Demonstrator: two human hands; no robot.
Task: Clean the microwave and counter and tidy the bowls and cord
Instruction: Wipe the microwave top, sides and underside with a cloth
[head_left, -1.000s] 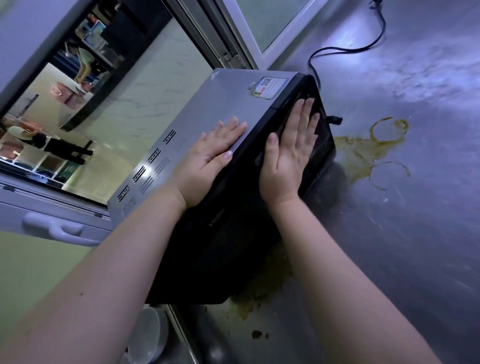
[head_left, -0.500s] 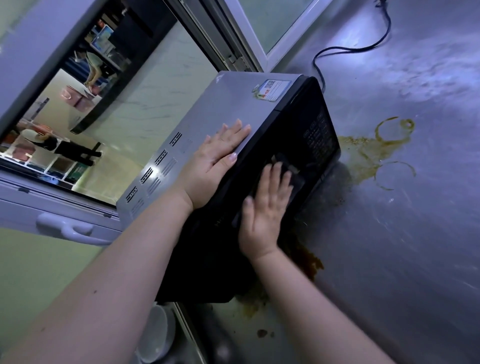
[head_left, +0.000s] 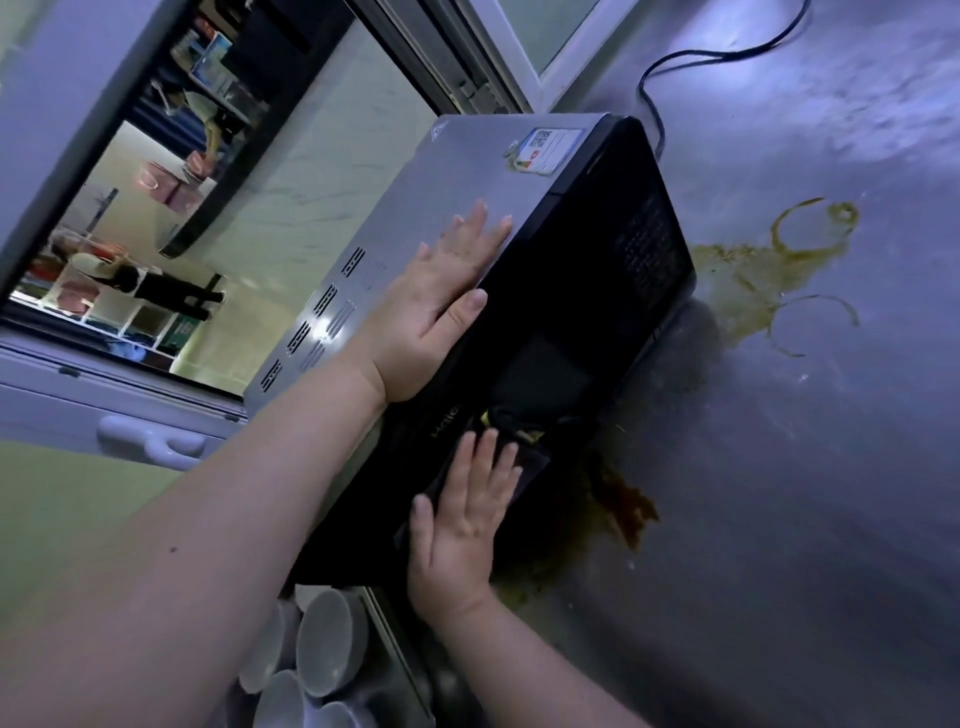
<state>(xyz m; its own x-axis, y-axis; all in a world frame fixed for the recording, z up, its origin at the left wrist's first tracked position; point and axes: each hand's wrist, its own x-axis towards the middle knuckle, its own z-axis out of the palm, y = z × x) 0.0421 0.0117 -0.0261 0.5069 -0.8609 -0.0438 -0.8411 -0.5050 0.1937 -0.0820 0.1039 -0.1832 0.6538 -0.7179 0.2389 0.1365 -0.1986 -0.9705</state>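
Note:
A silver-topped microwave (head_left: 467, 171) with a black door stands on the steel counter (head_left: 831, 493). My left hand (head_left: 431, 312) lies flat on its top edge, fingers straight. My right hand (head_left: 462, 519) presses a dark cloth (head_left: 514, 441) flat against the lower part of the black door. Brown spill stains (head_left: 628, 504) spread on the counter in front of the microwave, and yellowish rings (head_left: 789, 260) lie to its right. The black cord (head_left: 675, 57) runs from behind the microwave across the counter. Several grey bowls (head_left: 317, 644) sit at the bottom, left of the counter edge.
A window with a grey frame (head_left: 483, 62) runs along the back of the counter, with a handle (head_left: 150, 441) at the left. A person is visible through the glass (head_left: 156, 286).
My right hand has slid with the cloth down the door, from the right side near the control panel toward the lower left. The left hand stays on the top.

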